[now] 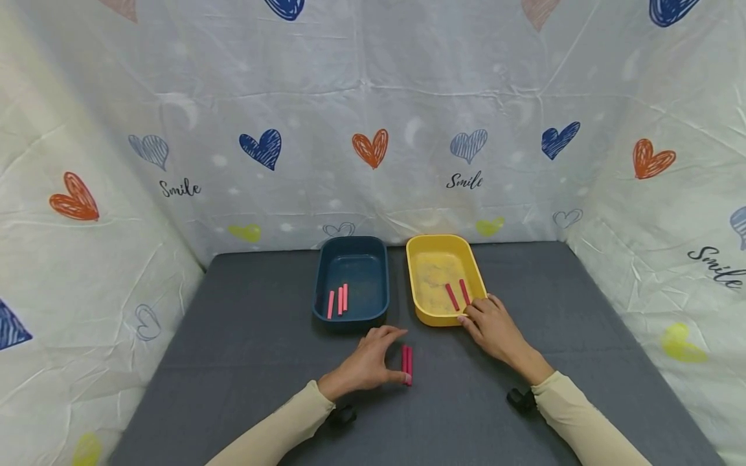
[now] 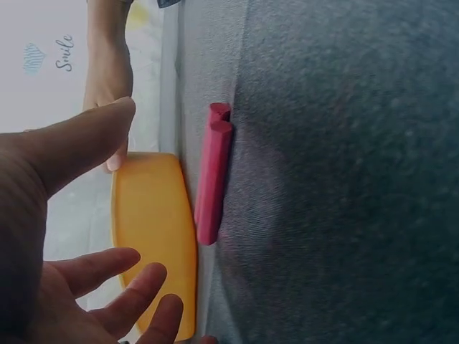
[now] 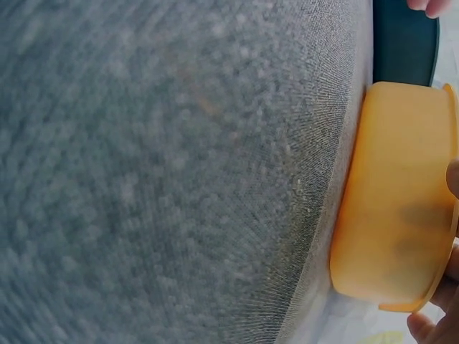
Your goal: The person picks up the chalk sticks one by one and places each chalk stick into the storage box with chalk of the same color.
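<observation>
Two short dark pink sticks [image 1: 410, 366] lie side by side on the grey cloth, and the left wrist view shows their angular sides. My left hand [image 1: 370, 359] spreads thumb and fingers around them, with the thumb tip right at their near end. My right hand [image 1: 495, 327] grips the near right corner of the yellow tray [image 1: 416, 285], its thumb at the front rim and fingers curled over the edge. Inside that tray rest two dark red sticks [image 1: 452, 297], one of them close to the right fingertips. In the right wrist view, fingers [image 3: 423, 326] show at the tray's rim.
Left of the yellow tray stands a dark blue tray [image 1: 352, 316] holding three light pink sticks [image 1: 340, 301]. Both trays are at the back of the grey cloth-covered table [image 1: 250, 336]. A white curtain [image 1: 315, 84] printed with hearts hangs behind and along both sides.
</observation>
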`<state>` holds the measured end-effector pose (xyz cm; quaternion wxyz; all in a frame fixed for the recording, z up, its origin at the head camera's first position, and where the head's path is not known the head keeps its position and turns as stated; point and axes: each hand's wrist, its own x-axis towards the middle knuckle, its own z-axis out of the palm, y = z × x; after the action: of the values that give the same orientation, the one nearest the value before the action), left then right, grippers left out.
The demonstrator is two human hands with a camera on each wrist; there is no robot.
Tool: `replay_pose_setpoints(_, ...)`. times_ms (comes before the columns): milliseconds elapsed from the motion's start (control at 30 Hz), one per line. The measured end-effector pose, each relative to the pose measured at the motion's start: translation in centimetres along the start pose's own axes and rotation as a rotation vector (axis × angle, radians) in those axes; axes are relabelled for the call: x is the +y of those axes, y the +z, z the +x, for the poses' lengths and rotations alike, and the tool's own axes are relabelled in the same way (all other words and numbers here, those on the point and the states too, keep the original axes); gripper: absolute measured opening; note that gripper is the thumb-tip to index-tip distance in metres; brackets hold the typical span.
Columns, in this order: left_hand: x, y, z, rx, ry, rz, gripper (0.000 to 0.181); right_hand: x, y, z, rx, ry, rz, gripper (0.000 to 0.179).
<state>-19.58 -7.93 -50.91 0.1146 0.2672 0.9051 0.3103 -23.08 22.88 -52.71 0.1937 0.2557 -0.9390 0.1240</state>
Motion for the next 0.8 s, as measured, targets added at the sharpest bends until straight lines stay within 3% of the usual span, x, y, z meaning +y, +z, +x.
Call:
replay_pose_setpoints(367,-0.8,0.8,0.0,-0.038,-0.017,0.063,0.095,0.1,0.0,0.0,0.001,-0.005,0.004,0.019)
replay_pose_setpoints(800,-1.0,1.4,0.2,-0.022,-0.018,0.153,0.096,0.2,0.0,0.1,0.007,-0.009,0.006,0.019)
